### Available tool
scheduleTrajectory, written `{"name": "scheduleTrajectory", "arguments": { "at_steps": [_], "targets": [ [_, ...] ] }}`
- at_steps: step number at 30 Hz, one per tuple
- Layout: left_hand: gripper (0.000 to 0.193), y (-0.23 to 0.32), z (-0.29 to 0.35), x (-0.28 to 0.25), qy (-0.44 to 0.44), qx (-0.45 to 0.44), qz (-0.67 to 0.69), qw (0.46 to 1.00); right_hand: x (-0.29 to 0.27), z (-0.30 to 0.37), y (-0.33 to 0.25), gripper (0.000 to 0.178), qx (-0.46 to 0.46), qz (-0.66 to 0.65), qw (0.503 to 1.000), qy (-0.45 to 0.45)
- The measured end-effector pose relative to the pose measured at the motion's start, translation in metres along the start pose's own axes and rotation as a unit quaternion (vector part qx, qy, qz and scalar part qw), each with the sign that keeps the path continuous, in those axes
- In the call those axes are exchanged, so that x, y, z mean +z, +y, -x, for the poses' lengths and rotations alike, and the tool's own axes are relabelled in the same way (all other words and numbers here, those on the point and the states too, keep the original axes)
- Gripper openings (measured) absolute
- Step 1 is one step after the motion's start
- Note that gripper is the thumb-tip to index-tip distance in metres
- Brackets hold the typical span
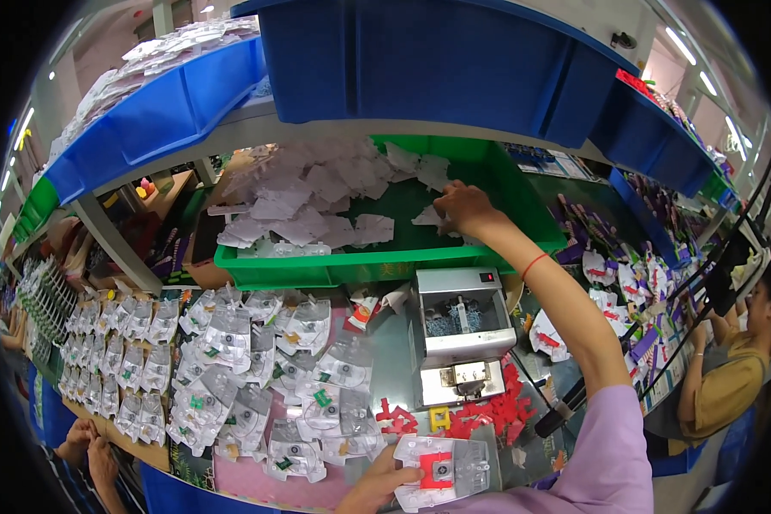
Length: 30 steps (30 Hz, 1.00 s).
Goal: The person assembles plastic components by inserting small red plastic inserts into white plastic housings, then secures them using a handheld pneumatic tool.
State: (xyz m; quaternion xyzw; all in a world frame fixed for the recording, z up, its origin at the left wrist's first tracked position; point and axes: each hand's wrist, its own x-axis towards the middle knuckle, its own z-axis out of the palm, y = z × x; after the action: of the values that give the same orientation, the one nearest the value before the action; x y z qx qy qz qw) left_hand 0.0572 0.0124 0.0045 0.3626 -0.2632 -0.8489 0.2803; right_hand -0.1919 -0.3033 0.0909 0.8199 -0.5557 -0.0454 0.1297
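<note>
At the near edge of the bench, my left hand [377, 487] grips a clear plastic housing [469, 470]. A red plastic part [437, 469] with a dark round piece lies on this housing, and my thumb presses at the red part's edge. My right arm stretches forward over a silver metal device [460, 324] into a green bin [291, 272]. There my right hand [466, 208] has its fingers curled at a flat translucent plastic plate [428, 216]; its fingertips are partly hidden. More such plates [308, 193] are heaped in the bin's left and middle.
Several clear housings [223, 403] cover the bench left of my hand. Red parts [488, 413] and a yellow piece [439, 418] lie before the device. Blue bins [454, 68] overhang the green bin. Co-workers' hands [94, 450] show at lower left; another person [728, 368] sits at right.
</note>
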Motion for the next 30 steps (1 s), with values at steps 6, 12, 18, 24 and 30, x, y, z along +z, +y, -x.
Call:
{"name": "scheduleTrajectory", "arguments": {
  "at_steps": [6, 12, 18, 24, 30],
  "targets": [
    [0.046, 0.005, 0.000, 0.011, 0.011, 0.003, 0.009, 1.000, 0.004, 0.009, 0.012, 0.003, 0.017, 0.108, 0.978, 0.177],
    [0.044, -0.001, -0.008, -0.014, -0.001, 0.051, -0.002, 0.999, -0.043, 0.049, -0.010, 0.011, 0.002, -0.187, 0.924, 0.334],
    [0.042, 0.033, -0.015, -0.004, 0.123, 0.090, 0.001, 0.988, -0.084, 0.112, -0.053, 0.016, 0.014, -0.601, 0.782, 0.161],
    [0.038, 0.054, -0.022, 0.000, 0.093, 0.128, 0.018, 0.987, -0.049, 0.178, -0.082, 0.022, 0.019, -0.753, 0.658, 0.004],
    [0.036, 0.058, -0.027, 0.017, 0.145, 0.096, -0.005, 0.985, -0.020, 0.200, -0.097, 0.021, 0.049, -0.810, 0.584, -0.006]
  ]
}}
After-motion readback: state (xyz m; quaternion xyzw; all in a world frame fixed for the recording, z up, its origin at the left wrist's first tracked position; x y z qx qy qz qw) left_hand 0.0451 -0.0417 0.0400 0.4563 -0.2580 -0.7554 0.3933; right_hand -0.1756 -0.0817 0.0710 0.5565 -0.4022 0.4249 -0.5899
